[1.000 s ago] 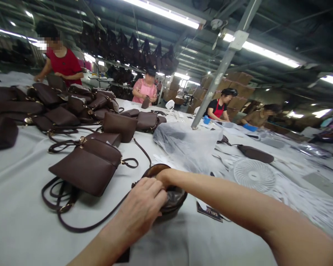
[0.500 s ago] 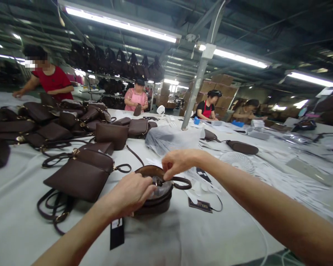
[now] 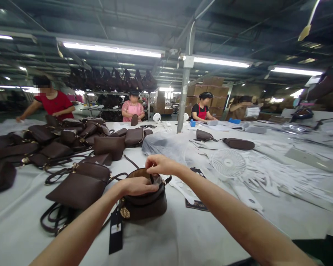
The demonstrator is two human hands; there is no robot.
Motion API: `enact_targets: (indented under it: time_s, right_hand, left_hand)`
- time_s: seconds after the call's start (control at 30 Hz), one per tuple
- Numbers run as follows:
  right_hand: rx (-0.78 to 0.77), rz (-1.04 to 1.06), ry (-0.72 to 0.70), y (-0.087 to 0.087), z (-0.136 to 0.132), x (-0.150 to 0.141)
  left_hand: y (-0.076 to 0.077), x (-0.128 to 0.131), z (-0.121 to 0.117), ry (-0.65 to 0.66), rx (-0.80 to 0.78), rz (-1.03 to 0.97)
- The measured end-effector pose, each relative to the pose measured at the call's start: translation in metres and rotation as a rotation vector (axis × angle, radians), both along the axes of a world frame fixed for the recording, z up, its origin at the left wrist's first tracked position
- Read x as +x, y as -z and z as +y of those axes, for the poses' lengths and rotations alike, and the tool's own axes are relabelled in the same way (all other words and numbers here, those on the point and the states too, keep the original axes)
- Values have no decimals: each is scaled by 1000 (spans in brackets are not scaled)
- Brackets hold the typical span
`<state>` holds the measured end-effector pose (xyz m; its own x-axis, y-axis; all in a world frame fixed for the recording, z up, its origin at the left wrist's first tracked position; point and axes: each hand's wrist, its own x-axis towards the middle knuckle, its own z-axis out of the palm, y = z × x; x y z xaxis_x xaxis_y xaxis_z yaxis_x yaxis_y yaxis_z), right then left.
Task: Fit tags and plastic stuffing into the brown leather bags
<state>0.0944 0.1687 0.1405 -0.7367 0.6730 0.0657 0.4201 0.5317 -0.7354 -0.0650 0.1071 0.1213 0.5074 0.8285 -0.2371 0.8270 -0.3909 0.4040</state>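
Observation:
A dark brown handbag (image 3: 145, 207) stands upright on the table, its top open and tan lining showing. Clear plastic (image 3: 157, 180) sits inside the opening. My left hand (image 3: 137, 186) is closed on the bag's near rim, with some fingertips hidden inside. Over the far side of the opening, my right hand (image 3: 158, 164) pinches with thumb and fingers; a dark strip shows just below them, but what they hold is unclear. A black hang tag (image 3: 115, 233) and a round gold charm (image 3: 125, 212) hang at the bag's left front.
Another brown bag (image 3: 77, 184) lies to the left, before a heap of brown bags (image 3: 44, 135). A white fan (image 3: 229, 164), white strips (image 3: 272, 177) and a plastic sheet (image 3: 166, 144) lie to the right and beyond. A post (image 3: 184, 96) rises behind; several people work across the table.
My right hand came out of the bag, let a strap loop fall at its right side, and returned over the opening. My left hand stayed at the rim. The view turned and levelled.

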Motion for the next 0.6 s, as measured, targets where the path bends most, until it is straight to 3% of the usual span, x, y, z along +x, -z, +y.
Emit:
enact_targets:
  time_s: [0.1, 0.27, 0.4, 0.5, 0.6]
  right_hand:
    - [-114, 145, -78, 1, 5, 5]
    - [-162, 273, -129, 11, 0, 12]
    - [0, 284, -37, 19, -11, 12]
    - [109, 152, 88, 29, -14, 15]
    - [149, 11, 90, 39, -11, 17]
  left_hand:
    - [-3, -6, -14, -40, 144, -106]
    - [13, -4, -12, -325, 309, -355]
    - [20, 6, -10, -372, 443, -73]
    - [16, 8, -15, -470, 516, 203]
    - [12, 1, -20, -520, 556, 313]
